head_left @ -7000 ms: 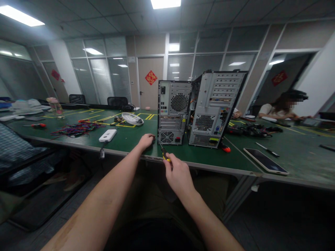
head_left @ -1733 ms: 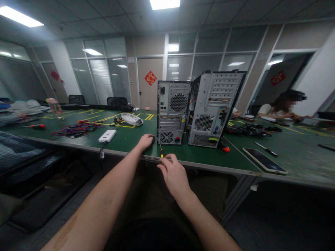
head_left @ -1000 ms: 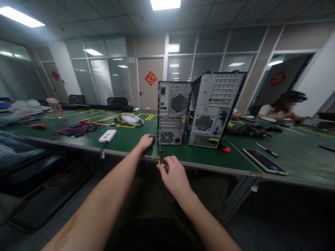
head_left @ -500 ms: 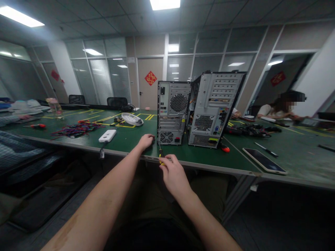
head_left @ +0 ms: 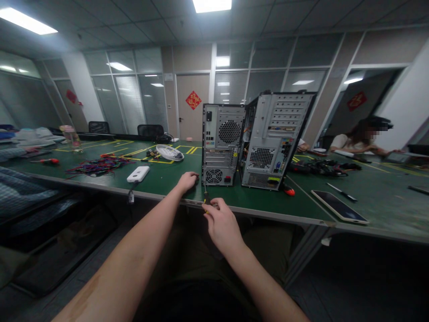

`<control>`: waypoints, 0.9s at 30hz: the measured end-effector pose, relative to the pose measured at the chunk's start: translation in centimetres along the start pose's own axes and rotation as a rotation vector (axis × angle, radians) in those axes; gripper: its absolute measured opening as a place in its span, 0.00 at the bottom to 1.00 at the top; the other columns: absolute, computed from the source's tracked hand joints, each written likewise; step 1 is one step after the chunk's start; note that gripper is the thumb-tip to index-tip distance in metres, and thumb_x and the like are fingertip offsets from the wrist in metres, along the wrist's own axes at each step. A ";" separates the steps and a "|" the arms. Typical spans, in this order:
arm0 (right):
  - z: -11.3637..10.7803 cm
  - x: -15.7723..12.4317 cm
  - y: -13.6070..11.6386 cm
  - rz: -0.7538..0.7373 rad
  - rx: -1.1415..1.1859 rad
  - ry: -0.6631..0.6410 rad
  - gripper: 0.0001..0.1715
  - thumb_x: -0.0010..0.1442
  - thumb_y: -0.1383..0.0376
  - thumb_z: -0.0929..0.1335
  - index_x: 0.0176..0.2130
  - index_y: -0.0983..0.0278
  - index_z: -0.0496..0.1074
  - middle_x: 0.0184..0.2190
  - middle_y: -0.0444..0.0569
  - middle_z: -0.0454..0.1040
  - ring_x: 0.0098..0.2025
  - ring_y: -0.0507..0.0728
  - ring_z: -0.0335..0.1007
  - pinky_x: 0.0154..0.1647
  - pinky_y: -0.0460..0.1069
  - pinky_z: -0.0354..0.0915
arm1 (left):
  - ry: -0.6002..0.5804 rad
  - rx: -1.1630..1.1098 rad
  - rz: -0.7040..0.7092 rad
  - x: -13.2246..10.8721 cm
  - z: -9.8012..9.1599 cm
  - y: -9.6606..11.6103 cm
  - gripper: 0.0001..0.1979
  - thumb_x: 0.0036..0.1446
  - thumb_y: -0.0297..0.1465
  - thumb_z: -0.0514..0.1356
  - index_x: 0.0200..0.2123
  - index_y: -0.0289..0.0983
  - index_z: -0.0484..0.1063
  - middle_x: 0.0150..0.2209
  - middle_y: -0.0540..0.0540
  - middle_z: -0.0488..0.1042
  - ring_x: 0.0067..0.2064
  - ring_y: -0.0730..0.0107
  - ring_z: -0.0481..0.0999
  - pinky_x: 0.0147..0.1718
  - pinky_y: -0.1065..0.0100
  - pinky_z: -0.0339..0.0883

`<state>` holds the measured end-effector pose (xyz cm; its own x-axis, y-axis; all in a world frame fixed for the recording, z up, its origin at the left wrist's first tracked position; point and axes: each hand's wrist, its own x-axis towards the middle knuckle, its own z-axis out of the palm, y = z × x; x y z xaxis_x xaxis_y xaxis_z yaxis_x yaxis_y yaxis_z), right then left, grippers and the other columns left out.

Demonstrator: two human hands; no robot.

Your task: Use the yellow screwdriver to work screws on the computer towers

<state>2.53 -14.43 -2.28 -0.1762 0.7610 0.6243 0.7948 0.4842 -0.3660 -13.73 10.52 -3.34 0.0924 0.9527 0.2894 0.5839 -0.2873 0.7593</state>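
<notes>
My right hand is closed around a screwdriver with a yellow and black handle, at the front edge of the green table. The shaft points up toward the lower left corner of a grey computer tower that stands with its back panel facing me. My left hand rests on the tabletop just left of that tower, fingers curled down; what is under them is hidden. A second tower stands right beside the first, its side open.
A white power bank, a white fan grille and a heap of coloured wires lie to the left. A phone, a pen and black cables lie to the right. A person sits at the far right.
My right hand has kept turning and regripping the screwdriver handle in small moves at the table's edge. My left hand and both towers have stayed put.
</notes>
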 end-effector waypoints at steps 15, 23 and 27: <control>-0.3 0.2 -0.1 0.023 -0.037 -0.022 0.13 0.67 0.69 0.68 0.48 0.59 0.79 0.53 0.52 0.71 0.43 0.57 0.76 0.47 0.51 0.72 | -0.004 -0.020 -0.018 -0.1 0.0 0.1 0.20 0.56 0.25 0.55 0.47 0.36 0.83 0.45 0.42 0.84 0.50 0.62 0.81 0.53 0.68 0.68; 0.2 0.4 0.0 0.072 0.052 0.019 0.07 0.66 0.64 0.71 0.45 0.62 0.76 0.45 0.51 0.72 0.42 0.59 0.75 0.45 0.53 0.72 | -0.012 -0.016 -0.011 -0.1 -0.1 0.2 0.21 0.56 0.25 0.54 0.48 0.36 0.82 0.44 0.42 0.84 0.51 0.61 0.80 0.53 0.67 0.69; 0.4 0.5 0.2 0.052 0.113 0.031 0.07 0.68 0.65 0.69 0.45 0.60 0.78 0.47 0.51 0.72 0.43 0.58 0.76 0.49 0.53 0.72 | -0.011 -0.018 -0.014 -0.1 0.0 0.1 0.21 0.56 0.25 0.54 0.48 0.36 0.82 0.44 0.42 0.84 0.51 0.61 0.80 0.53 0.68 0.68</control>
<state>2.43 -13.80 -2.30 -0.1173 0.7733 0.6231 0.7314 0.4917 -0.4725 -13.70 10.43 -3.25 0.0933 0.9576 0.2724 0.5708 -0.2756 0.7734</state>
